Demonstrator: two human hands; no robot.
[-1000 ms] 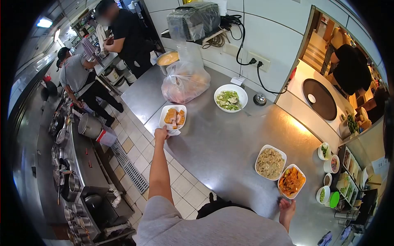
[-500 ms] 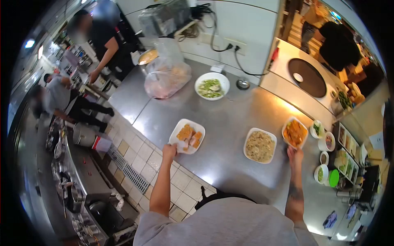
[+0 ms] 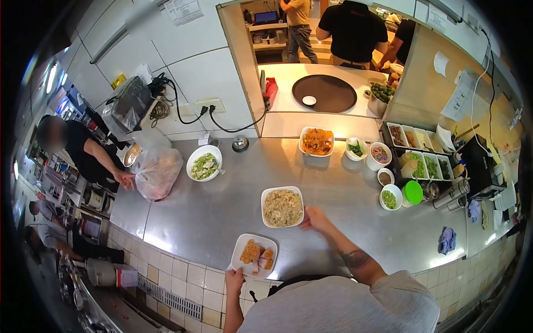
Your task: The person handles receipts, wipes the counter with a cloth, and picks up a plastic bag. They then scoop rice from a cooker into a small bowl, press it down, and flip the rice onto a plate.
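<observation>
White dish of breaded pieces (image 3: 267,243): found at near edge of steel desk (image 3: 216,213), clasped by rim in grip of left hand (image 3: 235,281). Observed right hand (image 3: 317,219) at side of rice dish (image 3: 263,208), just beyond; cannot tell whether grasping. Recorded dish of orange food (image 3: 315,155) farther off, near serving hatch (image 3: 283,126). Noted printing on posted sheets (image 3: 458,99), too small to read.

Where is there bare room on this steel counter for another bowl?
The steel counter shows bare patches between the salad and the rice, and between the right forearm and the purplish cloth. It's crowded back right, where small bowls stand near the green-lidded tub.
</observation>
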